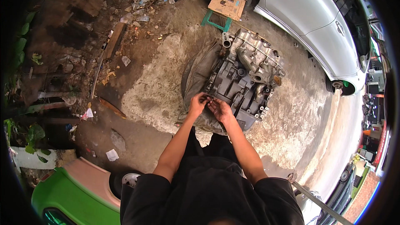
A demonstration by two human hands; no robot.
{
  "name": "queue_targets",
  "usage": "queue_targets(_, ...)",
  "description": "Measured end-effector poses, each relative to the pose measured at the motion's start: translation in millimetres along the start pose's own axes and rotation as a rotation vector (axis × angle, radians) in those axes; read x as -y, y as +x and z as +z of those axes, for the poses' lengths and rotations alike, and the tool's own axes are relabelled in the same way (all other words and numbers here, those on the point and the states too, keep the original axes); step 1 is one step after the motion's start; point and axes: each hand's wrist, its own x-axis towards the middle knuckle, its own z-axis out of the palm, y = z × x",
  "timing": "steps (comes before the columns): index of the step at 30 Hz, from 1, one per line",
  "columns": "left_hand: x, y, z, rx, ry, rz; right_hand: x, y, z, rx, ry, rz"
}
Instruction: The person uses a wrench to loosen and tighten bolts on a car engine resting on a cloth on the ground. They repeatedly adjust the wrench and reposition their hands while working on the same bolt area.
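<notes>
An engine (237, 83) of dark and silver metal lies in front of me on a crumpled dark grey cover (193, 68). My left hand (197, 105) is at the near left edge of the engine, its fingers pinched around something dark and small that I cannot make out. Just right of it, my right hand (220, 110) has its fingers curled at the same edge, close to the left fingertips. What these fingers grip is hidden or too small to name. Both forearms reach up from the lower edge of the view.
A silver car (302, 6) stands behind and to the right, with cardboard (226, 0) on a green stool (206, 18) by its wheel. Litter (148, 0) and planks (116, 37) lie at left. A green-and-pink vehicle body (75, 196) sits lower left; a metal bar (321, 204) crosses lower right.
</notes>
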Motion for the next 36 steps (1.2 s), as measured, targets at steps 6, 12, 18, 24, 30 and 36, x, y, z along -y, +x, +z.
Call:
queue_targets(6,2,-13,29,-0.267,0.032,0.025,32,-12,-11,0.184,-0.029,0.11)
queue_targets(12,7,-21,65,-0.531,0.021,0.048,66,-20,-24,0.307,-0.381,0.113)
queue_targets(18,15,-25,94,-0.72,0.018,0.05,106,-17,-48,0.322,-0.993,-0.425)
queue_targets(24,18,-27,103,-0.852,-0.04,0.133,122,-2,-46,0.312,-1.641,-1.028)
queue_targets(30,27,-29,94,-0.845,-0.173,-0.155,125,-5,-42,0.296,-1.93,-1.215)
queue_targets(36,15,-31,96,-0.86,-0.204,-0.281,133,24,-42,0.355,-1.964,-1.141)
